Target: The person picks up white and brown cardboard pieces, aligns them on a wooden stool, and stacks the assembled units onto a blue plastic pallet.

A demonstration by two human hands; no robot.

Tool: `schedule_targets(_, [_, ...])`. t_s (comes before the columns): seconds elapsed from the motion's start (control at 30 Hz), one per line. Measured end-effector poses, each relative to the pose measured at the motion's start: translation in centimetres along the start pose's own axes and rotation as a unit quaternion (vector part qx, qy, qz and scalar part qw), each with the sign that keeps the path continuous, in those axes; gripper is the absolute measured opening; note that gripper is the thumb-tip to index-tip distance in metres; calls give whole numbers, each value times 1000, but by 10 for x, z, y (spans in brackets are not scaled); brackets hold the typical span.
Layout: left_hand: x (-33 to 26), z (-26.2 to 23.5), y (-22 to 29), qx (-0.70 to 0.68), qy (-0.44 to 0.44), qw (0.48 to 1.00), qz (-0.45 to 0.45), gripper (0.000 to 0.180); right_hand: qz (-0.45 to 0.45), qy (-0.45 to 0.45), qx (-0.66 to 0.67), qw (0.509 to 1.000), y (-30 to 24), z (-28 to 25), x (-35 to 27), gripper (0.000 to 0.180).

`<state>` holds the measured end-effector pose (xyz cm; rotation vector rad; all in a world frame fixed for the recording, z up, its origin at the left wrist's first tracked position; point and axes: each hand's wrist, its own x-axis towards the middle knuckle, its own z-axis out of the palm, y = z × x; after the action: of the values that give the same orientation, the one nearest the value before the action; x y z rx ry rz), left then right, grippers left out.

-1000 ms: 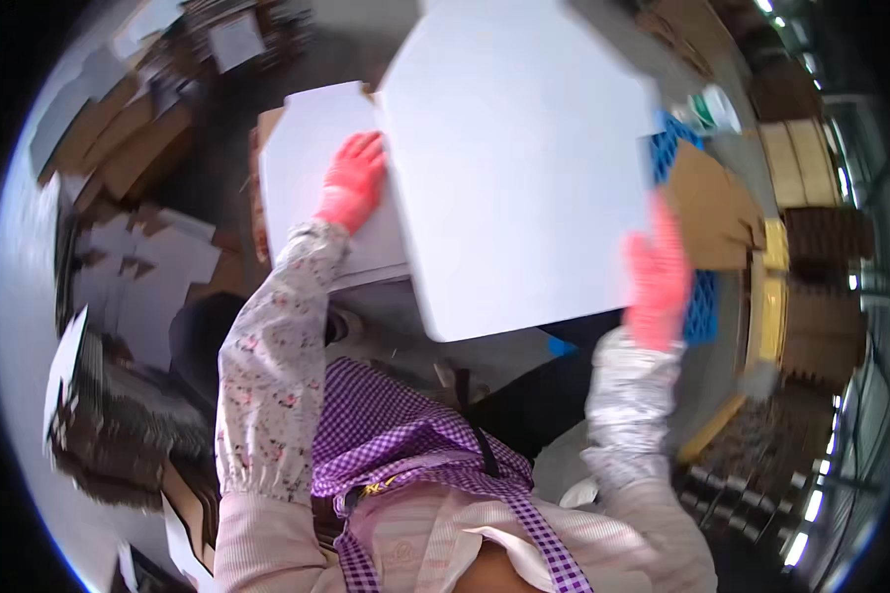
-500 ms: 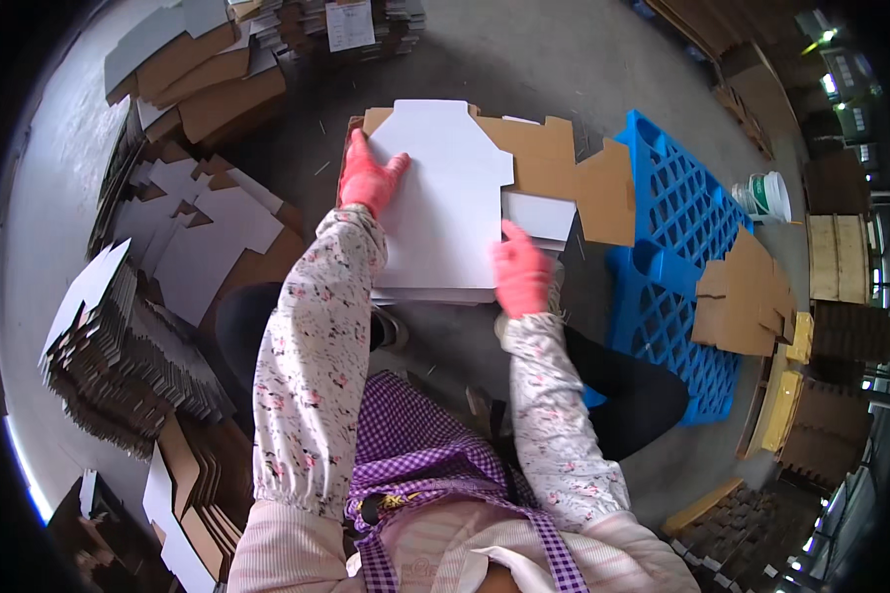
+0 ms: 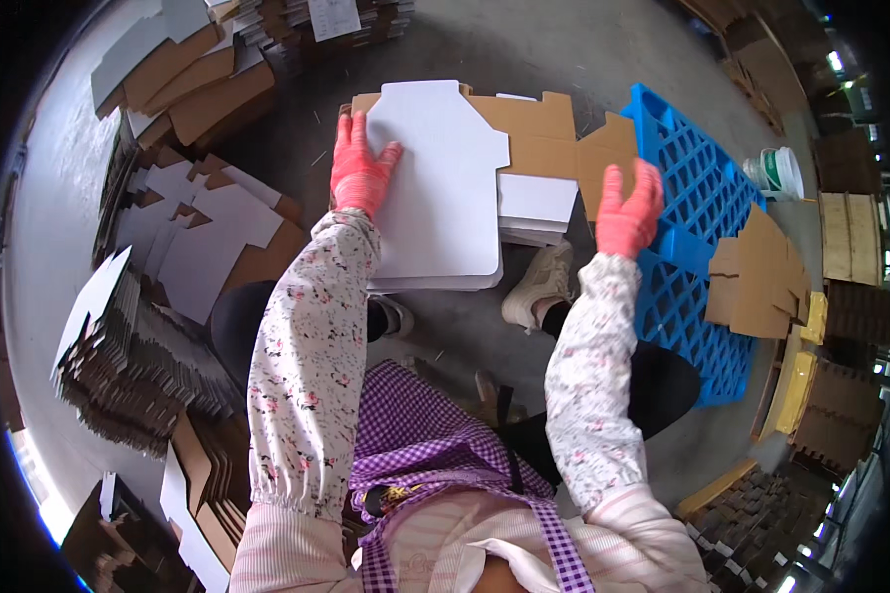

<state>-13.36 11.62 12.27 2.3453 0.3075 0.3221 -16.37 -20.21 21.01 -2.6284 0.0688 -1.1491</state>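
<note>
A white die-cut cardboard sheet [image 3: 440, 188] lies on a low stack in front of me. On its upper left edge rests my left hand [image 3: 361, 168], in a pink glove, fingers stretched out and thumb apart. To the right of the sheet my right hand [image 3: 627, 211], also gloved in pink, is raised with fingers spread and nothing in them. It is nearest to a brown cardboard flap [image 3: 603, 153] and the blue pallet. More brown cardboard [image 3: 524, 128] sticks out from beneath the white sheet, and below it shows a white panel [image 3: 537, 196].
A blue plastic pallet [image 3: 697, 178] stands at the right, with a brown cardboard piece [image 3: 752, 272] on it and a white bucket [image 3: 779, 173] beyond. Flat cardboard stacks [image 3: 133, 346] line my left side, others [image 3: 183, 79] lie farther off. My shoe [image 3: 539, 287] is close by the stack.
My right hand has left the white sheet's lower right edge, moved up and right, and spread its fingers. The left hand stays at the left edge. The whole view has shifted slightly.
</note>
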Motion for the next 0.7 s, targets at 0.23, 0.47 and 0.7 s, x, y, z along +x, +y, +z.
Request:
schedule_targets(0.23, [-4, 7, 8, 208, 94, 956, 184, 44, 208, -88, 84, 970, 89, -13, -21, 40])
schedule_targets(0.47, [-2, 9, 11, 168, 97, 966, 171, 41, 38, -296, -13, 954, -63, 15, -38, 69])
schedule_targets(0.7, [-1, 13, 13, 134, 114, 975, 133, 43, 100, -379, -139, 910, -78, 35, -29, 83])
